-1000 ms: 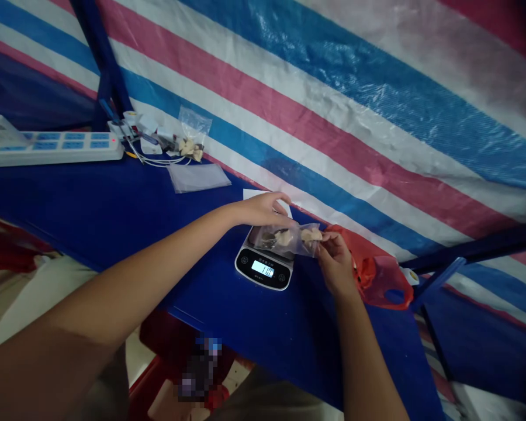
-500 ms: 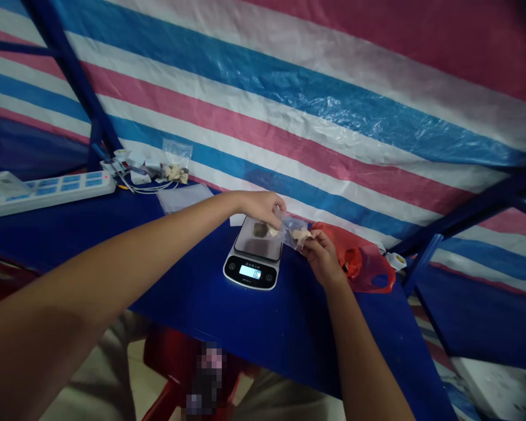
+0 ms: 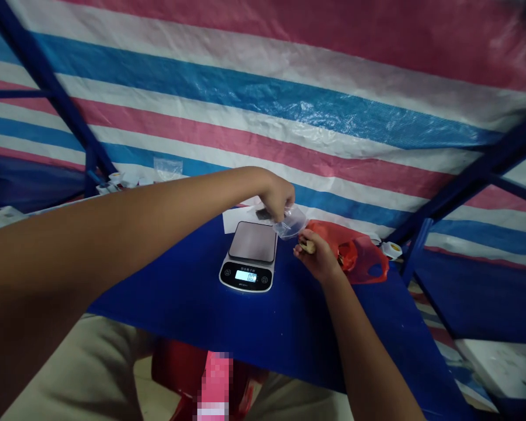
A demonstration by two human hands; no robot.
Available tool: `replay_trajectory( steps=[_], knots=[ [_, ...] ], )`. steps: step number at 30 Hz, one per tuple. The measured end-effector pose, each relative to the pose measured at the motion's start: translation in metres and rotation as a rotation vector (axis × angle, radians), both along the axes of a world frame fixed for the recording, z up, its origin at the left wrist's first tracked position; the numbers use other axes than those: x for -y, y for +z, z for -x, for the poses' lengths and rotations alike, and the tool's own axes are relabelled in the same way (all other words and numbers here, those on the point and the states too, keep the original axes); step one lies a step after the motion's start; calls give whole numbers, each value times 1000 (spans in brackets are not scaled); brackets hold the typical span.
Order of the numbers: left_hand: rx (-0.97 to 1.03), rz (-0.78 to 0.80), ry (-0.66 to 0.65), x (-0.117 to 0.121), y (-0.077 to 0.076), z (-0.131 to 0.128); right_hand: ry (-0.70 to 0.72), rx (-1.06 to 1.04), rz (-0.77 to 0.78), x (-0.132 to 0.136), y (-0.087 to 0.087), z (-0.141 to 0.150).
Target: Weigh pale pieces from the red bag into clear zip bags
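Note:
My left hand (image 3: 278, 196) is closed on a clear plastic bag (image 3: 293, 222), just behind and to the right of the kitchen scale (image 3: 253, 242). A dark piece (image 3: 263, 214) shows by the left fingers; its kind is unclear. Bare, the scale's plate sits above a lit display that appears to read 0.0. My right hand (image 3: 318, 257), right of the scale, curls round several pale tan dried pieces (image 3: 307, 245), whose kind I cannot make out. The bag's lower edge comes close to the right fingertips.
A red plastic bag (image 3: 359, 257) lies right of my right hand. White paper (image 3: 236, 219) is behind the scale. Another clear bag (image 3: 167, 169) and cables are at the back left, partly behind my left arm. Striped sheeting (image 3: 245, 128) and blue frame bars (image 3: 460, 175) border the blue table.
The pieces and bag have come off the scale plate, and the display has dropped to 0.0. My left hand has moved up and back with the bag; my right hand now holds the pale pieces.

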State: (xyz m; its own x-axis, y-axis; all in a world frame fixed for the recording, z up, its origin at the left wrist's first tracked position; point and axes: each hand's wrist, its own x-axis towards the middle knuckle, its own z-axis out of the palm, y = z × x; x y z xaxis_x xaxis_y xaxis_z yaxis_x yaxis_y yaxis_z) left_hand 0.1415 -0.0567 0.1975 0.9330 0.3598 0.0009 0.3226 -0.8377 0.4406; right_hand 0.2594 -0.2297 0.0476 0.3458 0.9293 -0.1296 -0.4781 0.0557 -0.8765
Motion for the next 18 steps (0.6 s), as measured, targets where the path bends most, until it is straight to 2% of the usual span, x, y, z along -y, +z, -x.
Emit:
replay_trajectory(
  steps=[3, 5, 10, 18],
  knots=[
    [-319, 51, -83, 4, 8, -10, 54, 73, -59, 4, 4, 2],
    [-414, 36, -109, 8, 14, -15, 97, 111, -84, 7, 7, 3],
    [-301, 2, -146, 12, 19, -23, 198, 84, -163, 13, 8, 3],
    [-346, -37, -184, 15, 13, -20, 197, 91, -196, 14, 10, 6]
  ],
)
